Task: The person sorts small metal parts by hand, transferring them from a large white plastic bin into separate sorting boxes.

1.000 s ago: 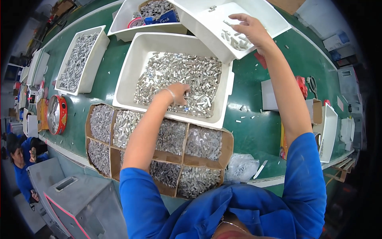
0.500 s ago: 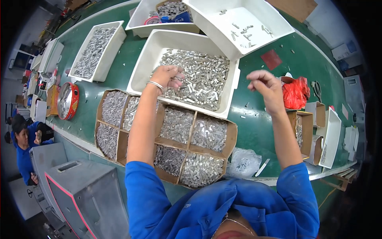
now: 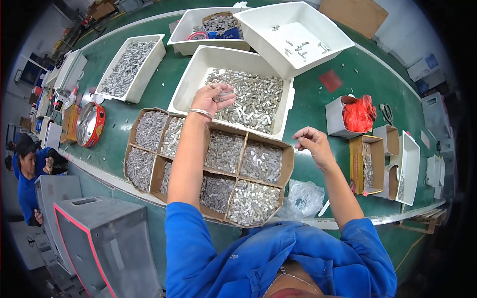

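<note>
My left hand [image 3: 212, 99] is over the left part of a large white bin [image 3: 193, 67], palm turned up and fingers curled. Small grey metal pieces appear to lie in it. Under and beyond it, many small silvery metal parts [image 3: 253, 102] cover the bin's floor. To the right of that bin, my right hand [image 3: 314, 145] hangs over the green table, thumb and fingertips drawn together; whatever is between them is too small to make out. Nearer me stands a divided cardboard box [image 3: 286, 174], its compartments filled with small metal parts. My left forearm hides some of them.
A tilted white bin [image 3: 271, 37] with few parts rests on the large bin's far corner. Another parts bin [image 3: 160, 52] stands left, near a red round tin [image 3: 101, 124]. To the right are a red plastic bag [image 3: 358, 114], scissors [image 3: 386, 114] and small cartons [image 3: 356, 164]. A co-worker [image 3: 30, 174] is far left.
My right hand has come down and left, closer to the large bin's near right corner. My left hand stays above the bin, its palm turned further up. The view has shifted slightly.
</note>
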{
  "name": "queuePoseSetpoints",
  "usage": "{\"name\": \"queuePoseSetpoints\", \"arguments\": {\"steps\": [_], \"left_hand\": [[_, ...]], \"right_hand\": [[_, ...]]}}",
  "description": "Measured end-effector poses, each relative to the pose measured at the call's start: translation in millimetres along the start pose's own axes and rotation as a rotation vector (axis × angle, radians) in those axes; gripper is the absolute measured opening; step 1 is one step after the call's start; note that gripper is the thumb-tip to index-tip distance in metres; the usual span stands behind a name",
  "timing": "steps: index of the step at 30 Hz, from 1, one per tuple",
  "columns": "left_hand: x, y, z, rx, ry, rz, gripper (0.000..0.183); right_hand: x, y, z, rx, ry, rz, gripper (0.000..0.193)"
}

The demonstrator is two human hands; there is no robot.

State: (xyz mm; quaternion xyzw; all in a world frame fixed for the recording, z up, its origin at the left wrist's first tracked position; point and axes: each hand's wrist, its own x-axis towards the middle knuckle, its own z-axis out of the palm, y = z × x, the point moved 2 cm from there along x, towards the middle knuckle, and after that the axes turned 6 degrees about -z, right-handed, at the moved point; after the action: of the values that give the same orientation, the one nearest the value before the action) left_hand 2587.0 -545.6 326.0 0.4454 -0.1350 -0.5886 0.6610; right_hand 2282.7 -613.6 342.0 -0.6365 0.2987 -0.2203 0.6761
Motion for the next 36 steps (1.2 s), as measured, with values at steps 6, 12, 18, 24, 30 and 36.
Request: {"name": "queuePoseSetpoints", "arguments": {"steps": [6,12,18,24,30,36], "left_hand": [[46,-7,-29,1.126,0.239,0.108,0.014],[81,-21,-2,1.706,0.13,0.127,0.015],[97,-66,-4,1.767,-0.226,-0.074,0.018],[93,-62,-48,1.976,-0.214,-0.15,0.018],[77,-14,-65,1.737,0.215,-0.193,0.016],[61,-10,-53,0.94,0.29,-0.315,0.014]], "right_hand": [[15,12,-8,-0.032,0.042,0.018,0.012],[98,-18,24,-0.361,-0.24,-0.15,0.013],[183,47,56,-1.191,-0.427,-0.156,0.017],[210,69,56,-1.485,-0.496,-0.094,0.02],[215,42,53,-1.318,-0.388,0.026,0.028],[185,61,95,-1.271,-0.68,-0.074,0.024]]}}
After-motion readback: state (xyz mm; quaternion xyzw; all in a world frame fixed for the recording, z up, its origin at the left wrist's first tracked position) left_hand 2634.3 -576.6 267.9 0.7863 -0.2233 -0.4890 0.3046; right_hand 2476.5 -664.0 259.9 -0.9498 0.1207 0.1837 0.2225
